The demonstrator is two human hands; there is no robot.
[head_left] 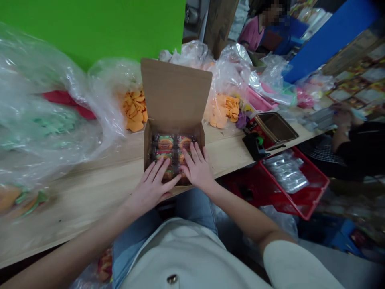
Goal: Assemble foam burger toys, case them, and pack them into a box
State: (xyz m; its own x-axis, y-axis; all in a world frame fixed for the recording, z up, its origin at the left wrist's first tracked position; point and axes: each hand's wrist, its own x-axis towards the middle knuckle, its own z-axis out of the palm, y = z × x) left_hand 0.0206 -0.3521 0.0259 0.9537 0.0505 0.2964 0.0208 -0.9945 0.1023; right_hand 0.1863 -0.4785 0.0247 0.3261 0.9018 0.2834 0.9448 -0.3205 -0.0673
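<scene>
An open brown cardboard box stands on the wooden table edge, its lid raised upright at the far side. Inside lie wrapped snack packets with orange and green labels, packed in rows. My left hand rests flat on the near left packets, fingers spread. My right hand lies on the right packets, with its fingertips over the box's right side. Neither hand grips anything that I can see. My hands hide the nearest packets.
Clear plastic bags of orange and green crisps crowd the wooden table. To the right are a tape dispenser, a dark metal tray and a red crate of silver packets. A co-worker's hand works at the right.
</scene>
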